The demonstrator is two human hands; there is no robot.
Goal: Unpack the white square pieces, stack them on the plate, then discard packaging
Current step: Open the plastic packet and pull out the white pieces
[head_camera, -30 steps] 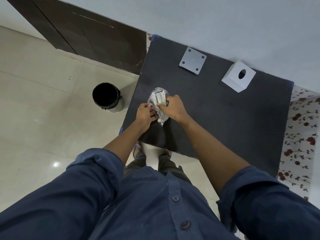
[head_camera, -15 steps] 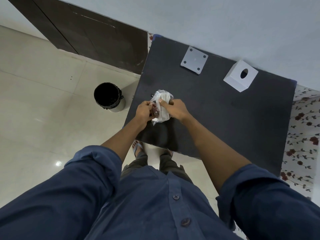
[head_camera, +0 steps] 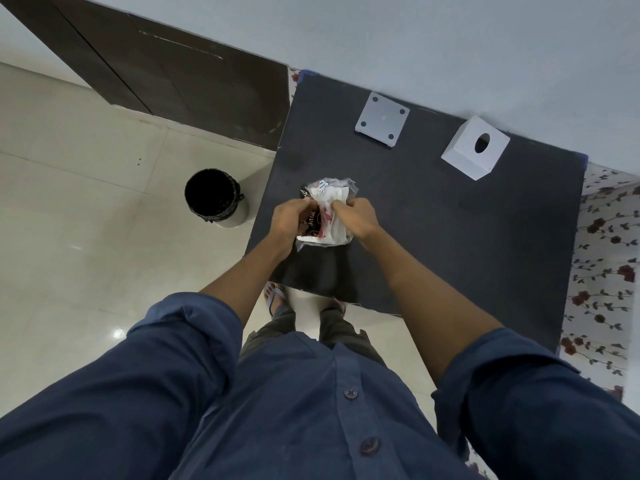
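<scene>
Pack [head_camera: 325,216]: near table's [head_camera: 450,237] front-left corner, gripped by left hand [head_camera: 289,220] and right hand [head_camera: 356,218]; white pieces inside. Step: opening the wrap. Next: tear wider, draw pieces out. Plate [head_camera: 382,118]: bare, by far edge. Bin [head_camera: 211,197]: on the floor, left.

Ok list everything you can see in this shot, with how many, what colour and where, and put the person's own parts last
table: one, black, centre right
plate: one, grey square with four holes, table's far edge
box: one, white with an oval hole, far right of plate
packet: one, clear plastic holding white pieces, between both hands
bin: one, black-lined, floor left of table
door: one, dark brown, far left
left hand: gripping packet
right hand: gripping packet
</scene>
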